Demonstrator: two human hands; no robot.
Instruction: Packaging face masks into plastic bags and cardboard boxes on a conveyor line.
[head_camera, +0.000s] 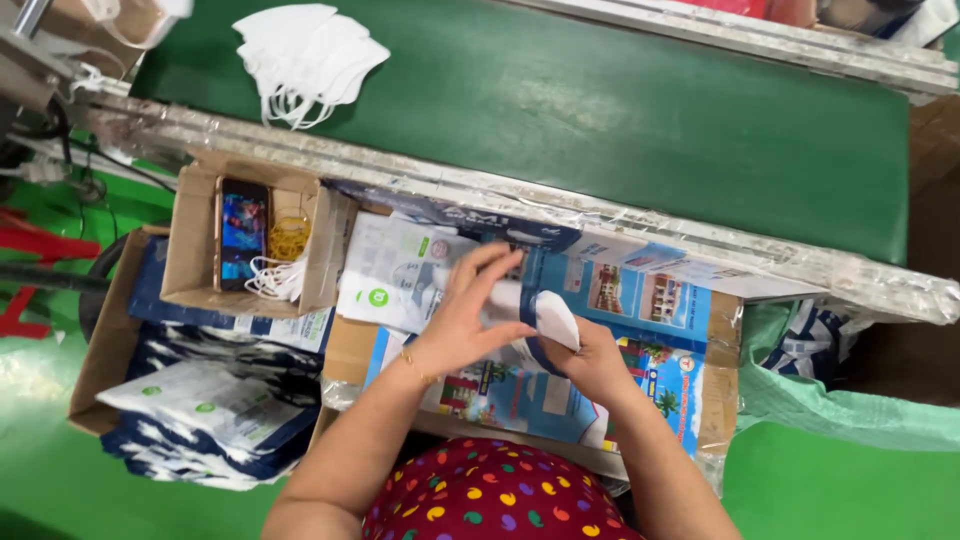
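Between both hands, a folded white mask (553, 316) was pinched: the right hand (588, 362) closed around its lower edge, the left hand (468, 318) pressed flat against it with fingers spread. Just left of the left hand lay printed packets (385, 275). Farther left sat a small cardboard box (190, 240) holding a phone (243, 232). Well beyond the hands, white masks (305, 58) rested on the green belt (620, 110).

Phone (243, 233) inside small box (190, 262)

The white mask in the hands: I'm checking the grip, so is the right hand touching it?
Touching. The head view shows the right hand gripping the white mask from below, its fingers wrapped against the fabric.
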